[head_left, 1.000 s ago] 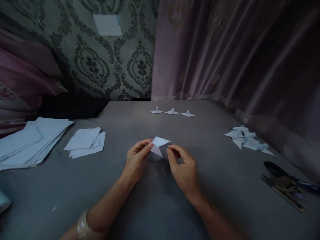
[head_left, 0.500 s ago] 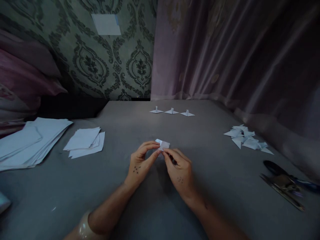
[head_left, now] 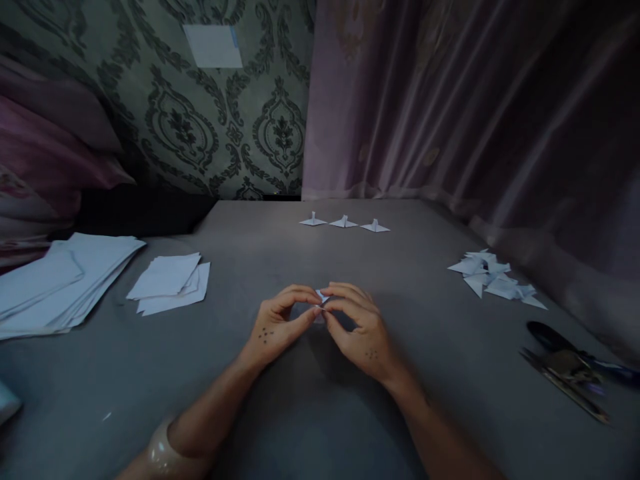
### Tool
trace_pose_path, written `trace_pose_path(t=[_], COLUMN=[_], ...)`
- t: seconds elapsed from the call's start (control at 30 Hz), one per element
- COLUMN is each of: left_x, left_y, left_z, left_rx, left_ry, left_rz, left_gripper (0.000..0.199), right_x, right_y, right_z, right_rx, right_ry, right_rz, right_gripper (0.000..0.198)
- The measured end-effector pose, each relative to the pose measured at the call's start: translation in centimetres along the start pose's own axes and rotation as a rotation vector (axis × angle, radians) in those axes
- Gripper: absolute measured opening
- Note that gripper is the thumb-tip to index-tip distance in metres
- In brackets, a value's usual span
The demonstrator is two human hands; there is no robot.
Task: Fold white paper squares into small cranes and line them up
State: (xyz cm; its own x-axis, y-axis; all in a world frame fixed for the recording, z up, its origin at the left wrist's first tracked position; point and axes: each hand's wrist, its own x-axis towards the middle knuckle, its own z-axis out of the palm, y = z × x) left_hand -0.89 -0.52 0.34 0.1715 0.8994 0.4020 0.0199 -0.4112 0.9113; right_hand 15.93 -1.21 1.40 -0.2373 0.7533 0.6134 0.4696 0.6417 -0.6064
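Observation:
A small folded piece of white paper [head_left: 323,297] is held up between my two hands, above the middle of the grey table. My left hand [head_left: 280,323] pinches its left side between thumb and fingers. On the other side my right hand [head_left: 357,321] grips it the same way, the fingertips of both hands almost meeting. Most of the paper is hidden behind the fingers, so its exact folds do not show.
Three folded paper cranes [head_left: 344,222] stand in a row at the back. More folded paper pieces [head_left: 485,272] are heaped at the right, beyond dark tools [head_left: 567,370]. Paper squares [head_left: 167,279] and larger sheets [head_left: 85,280] lie on the left of the table [head_left: 250,247].
My right hand's fingers have moved up over the paper's right part. Less of the paper shows now, and it looks turned or folded smaller between the fingertips.

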Motion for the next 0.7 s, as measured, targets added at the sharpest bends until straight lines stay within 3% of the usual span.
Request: trace_pose_path(t=[0.1,0.27,0.47,0.7], left_x=[-0.1,-0.1,0.2,0.4], left_y=[0.3,0.2,-0.6,-0.4], left_z=[0.0,-0.2,-0.1,-0.2], left_rx=[-0.058,-0.203,-0.253,-0.28], left_ry=[0.004,0.019,0.053,-0.013], left_rz=[-0.036,-0.219,-0.289,-0.335], left_gripper=[0.011,0.02,0.02,0.015], right_x=[0.2,0.6,0.7,0.4], right_y=[0.1,0.0,0.2,0.6], right_z=[-0.3,-0.9,-0.9,-0.3], right_rx=[0.028,0.14,0.251,0.286], right_ry=[0.007,-0.007,-0.044,-0.05], right_rz=[0.005,0.137,0.219,0.264], right_gripper=[0.017,0.013,0.009,0.006])
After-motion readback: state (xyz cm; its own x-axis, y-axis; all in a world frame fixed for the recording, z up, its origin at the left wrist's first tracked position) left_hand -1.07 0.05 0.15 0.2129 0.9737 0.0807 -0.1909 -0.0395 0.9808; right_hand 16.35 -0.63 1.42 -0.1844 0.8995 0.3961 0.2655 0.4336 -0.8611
